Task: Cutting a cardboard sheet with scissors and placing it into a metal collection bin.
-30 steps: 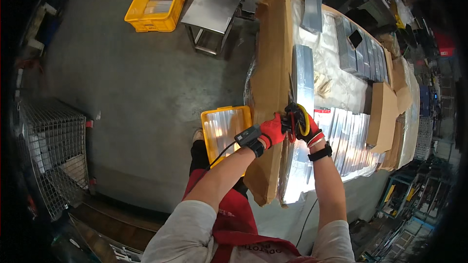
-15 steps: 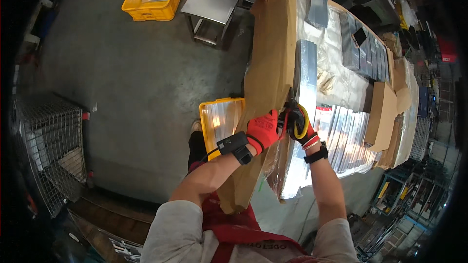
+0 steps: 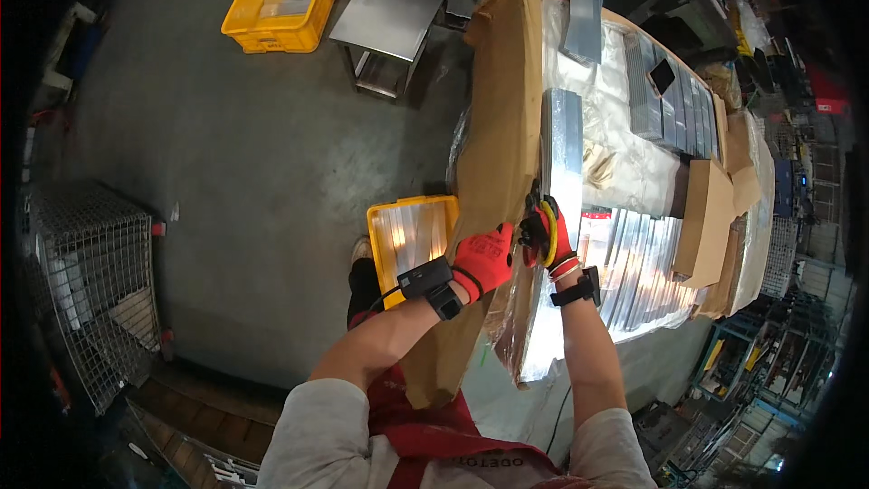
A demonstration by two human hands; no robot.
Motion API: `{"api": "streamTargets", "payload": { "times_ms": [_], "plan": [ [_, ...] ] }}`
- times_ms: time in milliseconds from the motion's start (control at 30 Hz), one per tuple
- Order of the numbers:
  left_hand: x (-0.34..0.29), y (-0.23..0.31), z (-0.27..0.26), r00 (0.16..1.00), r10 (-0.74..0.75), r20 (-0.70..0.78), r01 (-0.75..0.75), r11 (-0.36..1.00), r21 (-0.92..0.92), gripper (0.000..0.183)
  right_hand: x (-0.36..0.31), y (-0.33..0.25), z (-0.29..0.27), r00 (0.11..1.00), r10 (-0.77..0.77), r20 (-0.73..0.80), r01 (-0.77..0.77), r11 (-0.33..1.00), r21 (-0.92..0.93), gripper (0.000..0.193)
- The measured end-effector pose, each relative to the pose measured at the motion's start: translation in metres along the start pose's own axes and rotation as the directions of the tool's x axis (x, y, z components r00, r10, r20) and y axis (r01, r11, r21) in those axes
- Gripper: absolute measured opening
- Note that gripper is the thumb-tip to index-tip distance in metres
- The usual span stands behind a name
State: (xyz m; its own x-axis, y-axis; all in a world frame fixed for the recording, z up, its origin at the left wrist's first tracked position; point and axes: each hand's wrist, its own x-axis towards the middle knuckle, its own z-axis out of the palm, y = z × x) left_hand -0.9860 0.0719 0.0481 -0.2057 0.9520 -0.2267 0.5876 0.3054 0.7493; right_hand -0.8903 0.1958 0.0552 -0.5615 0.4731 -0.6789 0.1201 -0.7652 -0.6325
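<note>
Holding, in the fingers of the right hand [image 3: 561, 246], gloved in red and black, a scissors-like tool [image 3: 551, 231] with a yellow loop on its handle; closed firmly around this handle, just beside the left fingers; bending inward the red-gloved fingers of the left hand [image 3: 486, 258], over the edge of a long brown cardboard flap [image 3: 502, 118]; cannot tell whether gripping this flap or only resting there, because of hidden tips; seeing the flap stretch both ahead of the left fingers and behind them, toward the body; noticing, just ahead of the right fingers, a long stack of grey strips [image 3: 566, 131]; to their right, near, a row of shiny strips [image 3: 634, 254]; farther right, an open cardboard box [image 3: 706, 217]; ahead and right of the right fingers, a crumpled white sheet [image 3: 634, 163]; to the left of the left fingers, near, a yellow crate [image 3: 376, 249] with pale strips inside; well apart, ahead and left of both hands' fingers, a metal table [image 3: 394, 4], and beyond it to the left, another yellow crate [image 3: 272, 40].
</note>
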Motion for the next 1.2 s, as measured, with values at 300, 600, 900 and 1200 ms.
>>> {"api": "streamTargets", "payload": {
  "times_ms": [300, 600, 900, 1200],
  "plan": [
    [-0.006, -0.003, -0.009, 0.999, 0.007, -0.036, -0.007, 1.000, 0.002, 0.050, 0.023, -0.001, -0.012, 0.964, -0.255, -0.073, 0.210, 0.903, -0.376, 0.039],
    [-0.011, -0.003, -0.018, 0.990, 0.030, -0.134, -0.033, 0.999, -0.021, 0.041, 0.051, -0.016, -0.032, 0.999, -0.019, 0.048, 0.017, 0.999, 0.037, 0.013],
    [-0.014, -0.014, -0.015, 0.993, 0.026, -0.117, -0.024, 1.000, 0.020, 0.052, 0.050, -0.026, -0.007, 0.969, -0.246, -0.003, 0.225, 0.892, -0.392, 0.013],
    [-0.018, -0.021, -0.020, 0.991, 0.054, -0.123, -0.054, 0.999, 0.003, 0.051, 0.059, -0.044, 0.015, 0.914, -0.405, 0.035, 0.320, 0.664, -0.675, 0.015]
  ]
}}
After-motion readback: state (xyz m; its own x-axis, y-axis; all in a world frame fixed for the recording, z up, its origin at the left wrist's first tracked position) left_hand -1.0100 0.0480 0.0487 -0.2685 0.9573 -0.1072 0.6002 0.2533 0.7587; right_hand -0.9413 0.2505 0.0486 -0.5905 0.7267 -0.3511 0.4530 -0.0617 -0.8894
